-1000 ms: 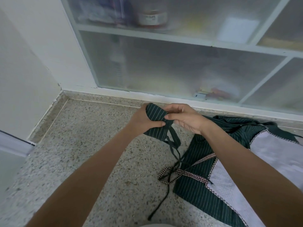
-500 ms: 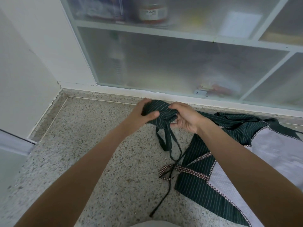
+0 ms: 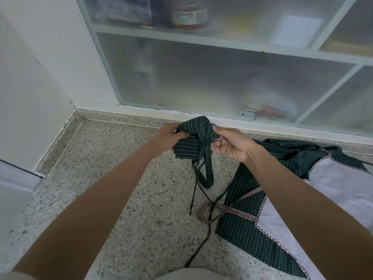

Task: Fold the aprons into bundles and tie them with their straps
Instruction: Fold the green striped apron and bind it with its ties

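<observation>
My left hand and right hand around a striped apron bundle, straps dangling over speckled floor.

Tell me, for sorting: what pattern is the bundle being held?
Dark green with thin white pinstripes on the bundle, head view.

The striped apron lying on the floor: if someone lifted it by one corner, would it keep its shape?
Probably not. The apron lies in soft creases on the floor, so it likely sags and drapes. Its thin straps trail loosely, so they would probably dangle and may tangle. It looks light for its size.
</observation>
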Tool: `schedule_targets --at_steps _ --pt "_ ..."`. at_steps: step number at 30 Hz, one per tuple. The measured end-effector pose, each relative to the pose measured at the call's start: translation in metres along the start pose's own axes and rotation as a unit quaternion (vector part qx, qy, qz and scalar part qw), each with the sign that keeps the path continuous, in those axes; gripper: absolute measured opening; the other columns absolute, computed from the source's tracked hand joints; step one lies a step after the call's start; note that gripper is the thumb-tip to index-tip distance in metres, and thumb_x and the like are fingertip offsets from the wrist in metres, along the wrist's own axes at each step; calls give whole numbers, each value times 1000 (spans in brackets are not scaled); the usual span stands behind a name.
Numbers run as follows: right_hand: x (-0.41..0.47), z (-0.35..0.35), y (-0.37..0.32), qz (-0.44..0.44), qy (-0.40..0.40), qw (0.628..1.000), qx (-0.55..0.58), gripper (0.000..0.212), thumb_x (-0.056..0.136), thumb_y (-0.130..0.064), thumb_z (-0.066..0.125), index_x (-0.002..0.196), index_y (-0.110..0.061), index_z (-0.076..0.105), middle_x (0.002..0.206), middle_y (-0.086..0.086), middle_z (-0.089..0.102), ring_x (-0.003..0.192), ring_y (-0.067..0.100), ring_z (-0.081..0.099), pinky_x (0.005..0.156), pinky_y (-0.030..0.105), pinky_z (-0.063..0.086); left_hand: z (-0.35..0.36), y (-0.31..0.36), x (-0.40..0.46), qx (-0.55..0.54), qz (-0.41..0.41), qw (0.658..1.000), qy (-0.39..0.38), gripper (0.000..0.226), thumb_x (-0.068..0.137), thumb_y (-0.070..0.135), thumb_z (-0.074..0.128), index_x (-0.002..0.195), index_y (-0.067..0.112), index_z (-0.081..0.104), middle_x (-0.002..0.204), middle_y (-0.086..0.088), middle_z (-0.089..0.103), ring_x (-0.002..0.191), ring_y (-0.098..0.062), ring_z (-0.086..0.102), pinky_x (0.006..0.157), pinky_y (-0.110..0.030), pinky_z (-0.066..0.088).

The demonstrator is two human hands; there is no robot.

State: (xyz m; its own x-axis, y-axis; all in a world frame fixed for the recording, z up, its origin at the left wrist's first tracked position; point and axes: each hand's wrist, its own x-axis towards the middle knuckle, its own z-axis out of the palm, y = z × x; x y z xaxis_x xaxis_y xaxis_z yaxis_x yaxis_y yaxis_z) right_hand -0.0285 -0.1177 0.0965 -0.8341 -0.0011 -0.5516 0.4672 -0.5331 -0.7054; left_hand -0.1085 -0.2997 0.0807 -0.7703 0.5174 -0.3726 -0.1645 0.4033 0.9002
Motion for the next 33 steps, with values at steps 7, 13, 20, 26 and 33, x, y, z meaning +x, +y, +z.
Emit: schedule_targets --at_steps 7,13,20,26,33 --pt "3 7 5 -30 62 993 -96 23 85 4 61 88 -15 48 68 0 68 51 6 63 63 29 54 12 4 0 -149 -78 986 11 24 93 8 54 114 -1 57 104 -14 67 93 -24 66 79 -35 56" --pt "4 12 4 -56 70 981 -174 37 80 8 65 86 -20 42 89 4 65 70 11 63 70 27 47 17 3 -2 -288 -115 950 29 23 92 11 57 107 -6 58 96 -14 68 84 -21 67 72 -31 58" --pt "3 19 -1 -79 68 940 -323 41 75 8 71 86 -18 40 89 9 65 66 12 59 50 18 42 14 -2 -7 -337 -85 937 -9 21 96 7 48 112 -2 58 101 -14 66 87 -22 66 74 -33 58" --pt "7 23 0 -141 96 911 -376 48 69 8 75 86 -17 39 101 16 66 97 30 65 86 43 54 11 4 -16 -448 -88 887 -72 42 96 22 28 129 5 47 115 -14 54 106 -28 55 88 -47 50" --pt "5 28 4 -201 101 884 -409 49 68 0 79 89 -23 41 103 11 64 97 25 63 87 44 53 19 18 -20 -347 -32 937 -26 39 93 30 54 124 6 53 112 -11 65 101 -20 65 87 -34 55"
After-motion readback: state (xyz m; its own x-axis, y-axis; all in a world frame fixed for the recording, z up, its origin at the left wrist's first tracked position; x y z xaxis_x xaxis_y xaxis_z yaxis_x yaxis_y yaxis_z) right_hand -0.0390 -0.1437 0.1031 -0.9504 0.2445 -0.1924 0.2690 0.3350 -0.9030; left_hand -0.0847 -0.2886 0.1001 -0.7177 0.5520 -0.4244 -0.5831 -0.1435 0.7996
